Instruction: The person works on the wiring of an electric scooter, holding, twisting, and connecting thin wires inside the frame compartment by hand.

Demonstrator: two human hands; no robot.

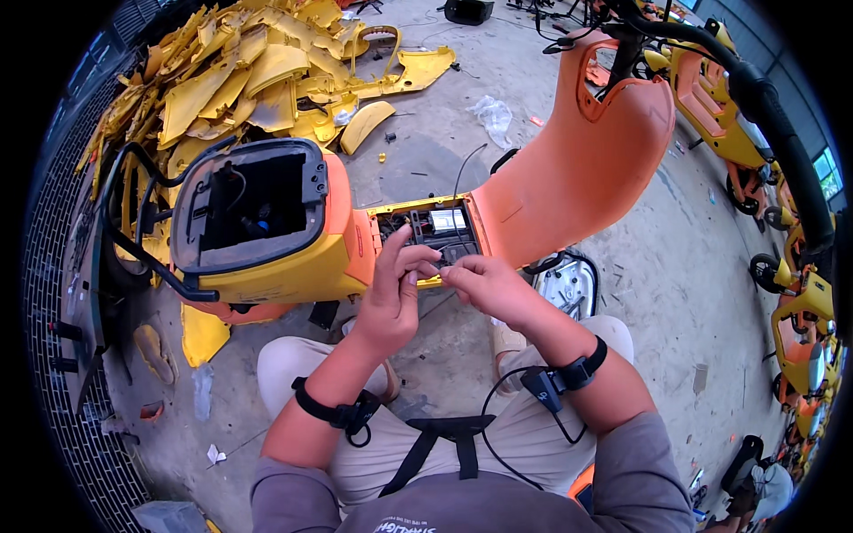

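The right hand [484, 282] bunches its fingertips against or near those of the half-curled left hand [395, 298]; whether either pinches something small cannot be told. At twelve o'clock from them, a thin black cable [456, 188] arcs over the yellow-rimmed compartment [418, 204], probably light, springy, best gripped mid-sheath. Smooth orange plastic shield [577, 169] curves up at two o'clock.

A littered grey concrete floor [693, 293] spreads across the room under even light, with dark brickwork [58, 355] curving along eight and nine o'clock, a blue-grey wall [785, 75] at two, and a bright window [827, 173] between two and three.
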